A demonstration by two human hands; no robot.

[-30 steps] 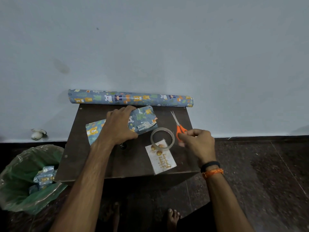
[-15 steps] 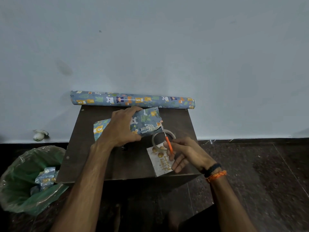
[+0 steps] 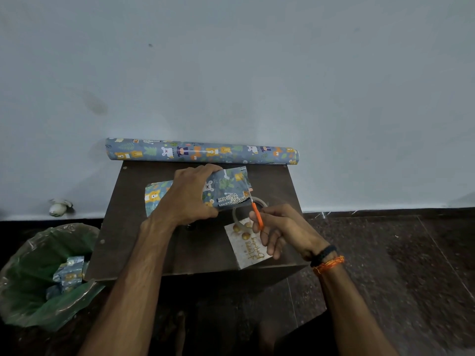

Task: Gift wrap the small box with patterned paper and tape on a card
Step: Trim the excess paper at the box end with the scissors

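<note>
The left hand (image 3: 189, 199) grips the paper-covered box (image 3: 226, 187) near the table's (image 3: 144, 242) far edge. The right hand (image 3: 280, 231) holds orange scissors (image 3: 257, 217), tips at the paper's right end. The card (image 3: 248, 249) lies at the near right corner, tape (image 3: 261, 202) just beyond.

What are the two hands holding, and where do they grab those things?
The right hand grips the orange-handled scissors by their handles. The left hand holds the small box wrapped in blue animal-patterned paper across its middle.
</note>
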